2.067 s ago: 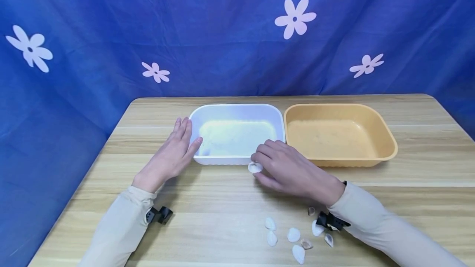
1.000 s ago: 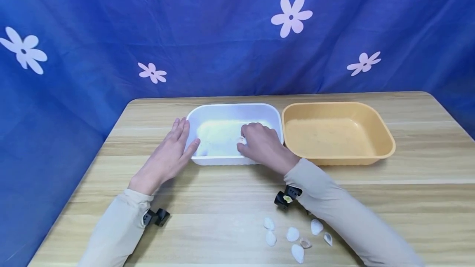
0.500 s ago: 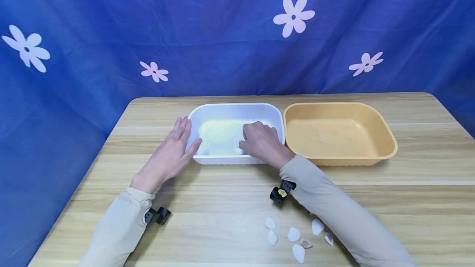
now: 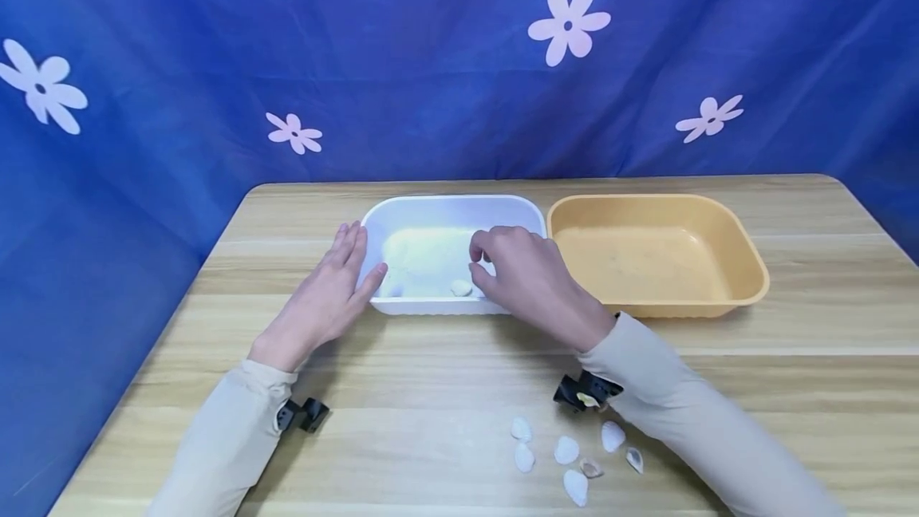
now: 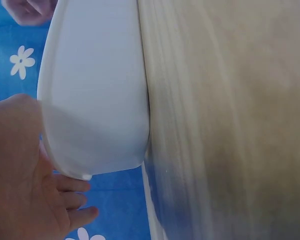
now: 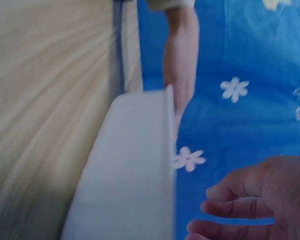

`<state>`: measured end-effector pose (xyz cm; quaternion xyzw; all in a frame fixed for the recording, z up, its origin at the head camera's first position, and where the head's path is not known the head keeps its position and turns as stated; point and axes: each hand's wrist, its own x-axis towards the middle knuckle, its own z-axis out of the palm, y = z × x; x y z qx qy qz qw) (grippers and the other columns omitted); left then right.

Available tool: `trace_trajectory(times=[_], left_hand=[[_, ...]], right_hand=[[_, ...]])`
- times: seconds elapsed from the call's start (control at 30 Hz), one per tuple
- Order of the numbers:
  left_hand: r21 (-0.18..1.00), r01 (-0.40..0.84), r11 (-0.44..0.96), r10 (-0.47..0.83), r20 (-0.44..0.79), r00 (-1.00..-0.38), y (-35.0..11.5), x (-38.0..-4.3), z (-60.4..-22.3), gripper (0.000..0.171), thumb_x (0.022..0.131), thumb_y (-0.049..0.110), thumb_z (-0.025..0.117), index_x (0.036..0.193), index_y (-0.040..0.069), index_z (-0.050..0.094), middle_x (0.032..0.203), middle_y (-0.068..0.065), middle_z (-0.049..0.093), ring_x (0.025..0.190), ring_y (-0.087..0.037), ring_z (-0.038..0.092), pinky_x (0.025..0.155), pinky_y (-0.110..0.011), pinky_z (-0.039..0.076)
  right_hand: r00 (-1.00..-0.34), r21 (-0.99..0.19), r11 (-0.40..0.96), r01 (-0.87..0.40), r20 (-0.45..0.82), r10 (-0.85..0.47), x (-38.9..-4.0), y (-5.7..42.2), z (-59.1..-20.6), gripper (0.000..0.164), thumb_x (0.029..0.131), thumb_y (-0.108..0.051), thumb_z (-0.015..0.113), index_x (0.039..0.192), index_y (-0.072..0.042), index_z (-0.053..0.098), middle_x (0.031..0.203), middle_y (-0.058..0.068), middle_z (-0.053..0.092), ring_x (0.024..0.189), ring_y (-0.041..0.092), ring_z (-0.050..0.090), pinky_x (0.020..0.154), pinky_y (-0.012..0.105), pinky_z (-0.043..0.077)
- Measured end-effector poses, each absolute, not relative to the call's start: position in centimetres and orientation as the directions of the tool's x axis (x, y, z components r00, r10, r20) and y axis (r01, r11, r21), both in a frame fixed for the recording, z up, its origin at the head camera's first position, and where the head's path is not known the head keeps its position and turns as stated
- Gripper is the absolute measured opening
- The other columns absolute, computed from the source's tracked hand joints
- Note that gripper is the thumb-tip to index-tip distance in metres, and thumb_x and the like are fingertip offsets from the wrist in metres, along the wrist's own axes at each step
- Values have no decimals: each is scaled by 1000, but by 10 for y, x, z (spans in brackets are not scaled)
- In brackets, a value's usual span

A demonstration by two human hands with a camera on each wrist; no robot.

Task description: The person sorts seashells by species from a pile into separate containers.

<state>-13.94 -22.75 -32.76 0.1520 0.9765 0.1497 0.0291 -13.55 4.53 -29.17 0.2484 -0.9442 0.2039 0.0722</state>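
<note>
One small, white, rounded seashell (image 4: 461, 288) lies inside the white, round-cornered plastic tray (image 4: 431, 307); right hand (image 4: 527, 274) hovers, fingers parted; left hand (image 4: 323, 294) touches tray, fingers straight. Probably light, stiff, brittle: pinch opposite edges.

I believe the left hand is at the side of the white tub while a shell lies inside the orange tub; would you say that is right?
Not quite: the shell lies inside the white tub, not the orange tub, as the head view shows. The left hand is indeed at the white tub's side.
</note>
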Motion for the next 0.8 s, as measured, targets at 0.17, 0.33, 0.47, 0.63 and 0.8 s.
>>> trace_trajectory(times=[0.17,0.33,0.47,0.63,0.8], left_hand=[[303,287,909,306,-17,-952,-229,-138,-326,76,104,48,23,150,-9,7,159,-23,-1,146,-35,-4,118,-51,8],[305,291,907,309,-9,-951,-229,-139,-325,76,104,49,24,149,-10,8,158,-24,2,146,-35,-3,118,-51,8],[301,293,908,308,-3,-951,-229,-140,-325,76,104,48,24,149,-10,9,158,-25,3,146,-36,-2,118,-52,9],[305,294,906,310,-5,-951,-229,-138,-326,77,104,49,24,149,-10,9,158,-24,2,146,-36,-2,118,-52,10],[309,302,902,319,-4,-948,-228,-139,-326,76,104,48,24,149,-10,9,158,-23,1,146,-36,-2,118,-51,8]], right_hand=[[-811,-338,738,-584,281,-513,-109,56,-282,6,86,-15,65,89,-14,69,85,-3,67,77,12,62,58,34,52],[-762,-335,684,-648,282,-584,-86,77,-285,5,85,-14,68,89,-14,71,83,-6,67,74,9,62,59,28,53],[-733,-335,654,-679,247,-634,-75,92,-293,8,83,-13,71,91,-13,70,85,-5,68,71,6,60,59,25,51],[-713,-320,647,-692,170,-680,-63,101,-303,12,80,-12,75,91,-13,71,84,-5,66,69,6,57,59,25,50],[-691,-324,646,-691,35,-722,-51,112,-311,10,77,-10,75,84,-16,72,77,-11,60,69,4,55,58,27,51]])
